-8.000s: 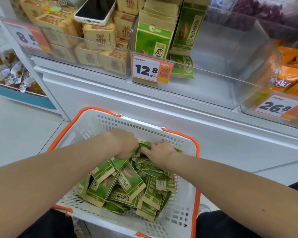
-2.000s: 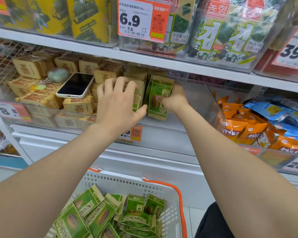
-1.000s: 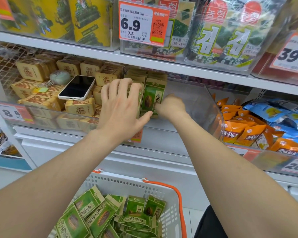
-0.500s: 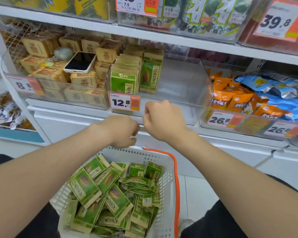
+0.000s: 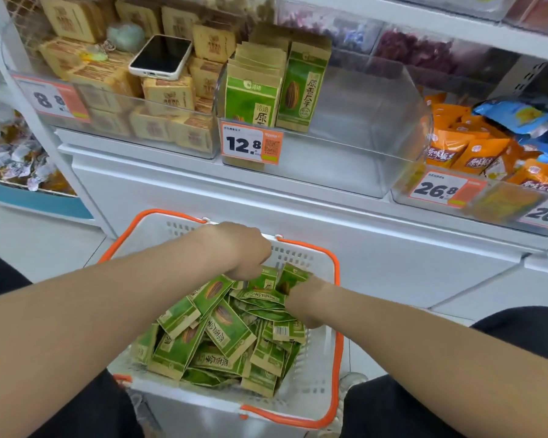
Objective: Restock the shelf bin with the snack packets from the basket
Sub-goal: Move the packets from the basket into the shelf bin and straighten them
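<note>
Many green snack packets (image 5: 225, 333) lie piled in a white basket with an orange rim (image 5: 337, 279) below the shelf. Both my hands are down in the basket's far end. My left hand (image 5: 241, 251) curls its fingers over packets standing by the far wall. My right hand (image 5: 304, 300) is pushed into the pile, its fingers closed around a tilted packet (image 5: 293, 278). The clear shelf bin (image 5: 377, 128) holds two rows of upright packets (image 5: 253, 93) at its left side, above the 12.8 price tag (image 5: 250, 145). The rest of the bin is bare.
A phone (image 5: 160, 56) lies on tan boxed snacks (image 5: 168, 93) in the bin to the left. Orange and blue bags (image 5: 475, 147) fill the bin to the right. My dark trouser legs flank the basket. A white shelf ledge (image 5: 298, 197) runs between bin and basket.
Both hands have dropped from just above the basket into the packet pile. Earlier they were up at the bin setting packets upright. The camera has tilted downward.
</note>
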`<state>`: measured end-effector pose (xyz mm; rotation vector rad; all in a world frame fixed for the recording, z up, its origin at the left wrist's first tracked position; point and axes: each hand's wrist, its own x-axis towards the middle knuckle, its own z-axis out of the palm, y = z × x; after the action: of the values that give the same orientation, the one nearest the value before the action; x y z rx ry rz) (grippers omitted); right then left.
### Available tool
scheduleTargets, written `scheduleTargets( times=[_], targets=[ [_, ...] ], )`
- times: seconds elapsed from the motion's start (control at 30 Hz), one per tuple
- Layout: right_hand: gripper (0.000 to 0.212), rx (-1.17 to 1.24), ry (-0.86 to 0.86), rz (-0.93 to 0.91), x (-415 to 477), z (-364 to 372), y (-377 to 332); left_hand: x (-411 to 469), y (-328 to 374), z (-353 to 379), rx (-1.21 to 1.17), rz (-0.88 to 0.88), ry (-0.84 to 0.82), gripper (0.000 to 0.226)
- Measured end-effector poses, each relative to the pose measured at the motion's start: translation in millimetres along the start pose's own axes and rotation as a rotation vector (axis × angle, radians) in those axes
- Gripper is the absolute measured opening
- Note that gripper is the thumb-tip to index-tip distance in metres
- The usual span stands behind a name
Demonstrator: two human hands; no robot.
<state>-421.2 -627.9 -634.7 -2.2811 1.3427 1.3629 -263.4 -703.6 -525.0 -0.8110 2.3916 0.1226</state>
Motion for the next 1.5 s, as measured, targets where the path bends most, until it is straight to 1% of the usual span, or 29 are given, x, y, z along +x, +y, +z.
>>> scheduleTargets(
  times=[0.1, 0.17, 0.23, 0.27, 0.33, 0.4, 0.47, 0.53, 0.6, 0.67, 0.8, 0.87, 0.9, 0.93, 1.0, 1.07, 1.1, 1.13, 1.2, 1.23, 1.27, 1.37, 1.43, 1.47, 1.5],
  targets=[
    [0.036, -0.094, -0.072, 0.005, 22, 23, -12, 2, -8, 3, -0.015, 0.005, -0.013, 0.034],
    [0.038, -0.100, -0.070, 0.003, 30, 26, -11, 3, -13, 6, -0.014, 0.004, -0.026, 0.032],
    [0.037, -0.044, -0.051, -0.002, 34, 21, -4, 6, -19, 10, -0.007, 0.000, -0.036, 0.030],
    [0.034, -0.008, -0.026, -0.015, 34, 17, 0, 8, -22, 11, -0.004, 0.000, -0.036, 0.030],
    [0.020, 0.040, 0.053, -0.033, 31, 3, 9, 11, -28, 12, -0.009, -0.009, -0.035, 0.029],
    [0.007, 0.109, 0.196, 0.002, 26, -13, 16, 14, -31, 13, -0.018, -0.032, -0.047, 0.031],
    [0.013, 0.222, 0.342, 0.046, 24, -28, 22, 16, -33, 13, -0.008, -0.057, -0.062, 0.035],
    [0.012, 0.381, 0.463, 0.029, 24, -37, 28, 17, -33, 12, -0.002, -0.066, -0.078, 0.041],
    [0.023, 0.602, 0.540, -0.021, 18, -45, 31, 15, -32, 10, -0.024, -0.055, -0.091, 0.046],
    [0.032, 0.819, 0.598, -0.027, 8, -53, 35, 13, -31, 8, -0.052, -0.039, -0.093, 0.051],
    [0.037, 1.148, 0.683, 0.124, -18, -73, 48, 11, -26, 7, -0.081, -0.022, -0.078, 0.071],
    [0.039, 1.400, 0.696, 0.209, -31, -82, 55, 11, -25, 8, -0.150, -0.040, -0.066, 0.084],
    [0.039, 1.546, 0.677, 0.249, -38, -87, 57, 9, -25, 7, -0.202, -0.048, -0.042, 0.086],
    [0.036, 1.697, 0.649, 0.284, -45, -91, 58, 9, -25, 6, -0.253, -0.051, 0.008, 0.082],
    [0.025, 1.969, 0.614, 0.339, -59, -96, 59, 8, -25, 4, -0.351, -0.046, 0.182, 0.064],
    [0.010, 2.154, 0.656, 0.347, -65, -97, 62, 7, -27, 1, -0.505, -0.048, 0.375, 0.045],
    [0.010, 2.197, 0.711, 0.345, -67, -97, 62, 7, -28, 0, -0.599, -0.054, 0.463, 0.037],
    [0.018, 2.165, 0.790, 0.365, -68, -97, 63, 6, -29, -2, -0.686, -0.067, 0.529, 0.033],
    [0.036, 1.887, 0.924, 0.447, -71, -98, 63, 5, -30, -5, -0.842, -0.099, 0.589, 0.029],
    [0.041, 1.760, 0.975, 0.471, -73, -99, 61, 5, -30, -5, -0.927, -0.106, 0.598, 0.025],
    [0.040, 1.702, 1.013, 0.465, -74, -100, 59, 5, -29, -5, -1.016, -0.103, 0.598, 0.022],
    [0.036, 1.687, 1.106, 0.426, -74, -101, 58, 4, -25, -6, -1.270, -0.065, 0.618, 0.023],
    [0.041, 1.655, 1.190, 0.451, -74, -101, 60, 4, -24, -7, -1.295, -0.055, 0.690, 0.024],
    [0.042, 1.621, 1.236, 0.460, -74, -102, 61, 2, -23, -9, -1.279, -0.060, 0.727, 0.028],
    [0.042, 1.585, 1.280, 0.456, -75, -103, 63, 1, -22, -11, -1.263, -0.075, 0.765, 0.040]
  ],
)
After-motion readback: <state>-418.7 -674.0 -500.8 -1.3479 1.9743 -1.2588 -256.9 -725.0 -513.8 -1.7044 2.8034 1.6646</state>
